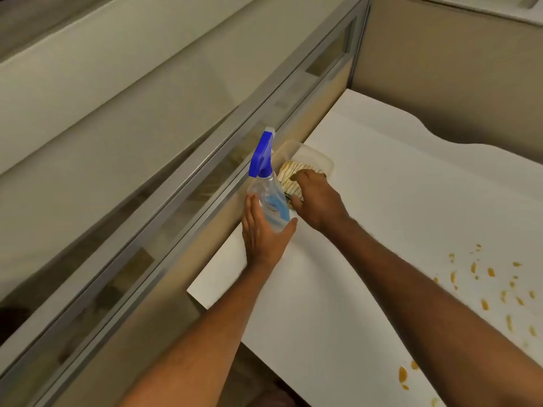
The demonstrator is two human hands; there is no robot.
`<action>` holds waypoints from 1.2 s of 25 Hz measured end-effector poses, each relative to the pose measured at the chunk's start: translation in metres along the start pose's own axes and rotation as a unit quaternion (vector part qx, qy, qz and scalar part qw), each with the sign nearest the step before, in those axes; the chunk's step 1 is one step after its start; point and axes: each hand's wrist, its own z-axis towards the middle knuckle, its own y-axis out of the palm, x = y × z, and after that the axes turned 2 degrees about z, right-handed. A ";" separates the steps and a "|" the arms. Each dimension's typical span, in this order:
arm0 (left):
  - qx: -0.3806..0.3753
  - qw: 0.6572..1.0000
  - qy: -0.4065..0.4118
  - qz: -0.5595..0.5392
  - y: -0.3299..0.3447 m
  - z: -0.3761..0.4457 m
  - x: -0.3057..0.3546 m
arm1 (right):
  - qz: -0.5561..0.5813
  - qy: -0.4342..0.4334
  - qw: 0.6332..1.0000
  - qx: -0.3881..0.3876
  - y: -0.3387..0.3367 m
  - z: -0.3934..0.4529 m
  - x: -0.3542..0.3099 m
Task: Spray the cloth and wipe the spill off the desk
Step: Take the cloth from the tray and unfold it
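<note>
A clear spray bottle (269,195) with a blue trigger head stands at the desk's left edge, against the partition. My left hand (263,239) wraps around its lower body. Just behind it sits a clear plastic tub (314,155) holding a striped cream cloth (289,171). My right hand (318,201) reaches into the tub, fingers curled down on the cloth. Orange spill drops (496,292) are scattered over the white desk (396,201) at the right, well away from both hands.
A grey-framed cubicle partition (205,177) runs along the desk's left side, and a beige panel (440,83) closes the far end. The desk's far edge is wavy. Floor shows below the desk's near left corner.
</note>
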 end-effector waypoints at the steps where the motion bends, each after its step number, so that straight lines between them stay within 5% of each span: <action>1: 0.000 1.000 0.005 -0.010 0.003 0.004 -0.003 | -0.052 -0.005 0.998 -0.019 0.004 0.011 0.000; 9: -0.009 0.996 -0.006 -0.090 0.009 0.007 -0.011 | -0.239 0.005 0.965 -0.107 0.033 0.065 -0.001; 18: 0.008 0.993 -0.001 -0.122 0.016 0.010 -0.015 | -0.241 0.000 0.967 -0.085 0.047 0.084 0.004; 27: -0.029 0.990 -0.014 -0.140 0.007 0.007 -0.006 | -0.044 0.014 0.999 0.017 0.002 0.072 0.007; 30: -0.045 0.987 -0.036 -0.153 0.003 0.003 0.001 | 0.157 0.051 0.982 0.088 -0.022 0.051 0.009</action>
